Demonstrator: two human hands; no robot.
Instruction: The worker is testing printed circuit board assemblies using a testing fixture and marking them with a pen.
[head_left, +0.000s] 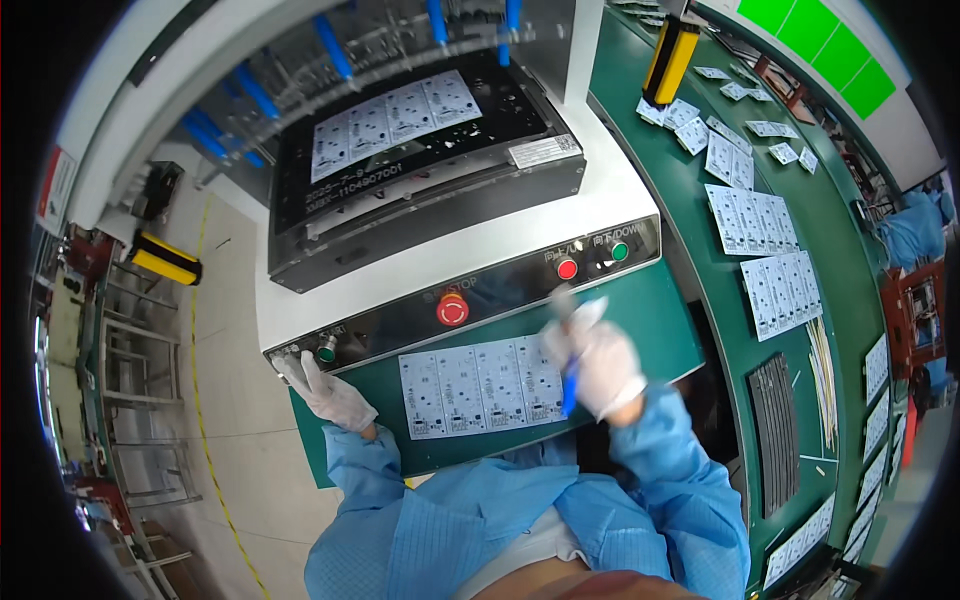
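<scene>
My white-gloved left hand [335, 398] is at the left end of the machine's black control panel [390, 322], beside a green button [327, 352]. Its fingers are stretched and hold nothing that I can see. My gloved right hand [604, 368] is closed round a slim blue-handled tool [570, 385], whose blurred greyish end points at the panel. Below the panel, a white circuit board sheet [482, 388] lies flat on the green worktop [655, 335], its right edge next to my right hand. A second white board sheet [395, 120] rests on the black fixture [430, 185].
Blue pins [333, 48] hang above the fixture. The panel carries a red emergency button [453, 309], a small red button [568, 269] and a green one [620, 251]. More boards [752, 220] and dark strips [774, 435] lie on the green table at right. Yellow-black posts [668, 62] flank the machine.
</scene>
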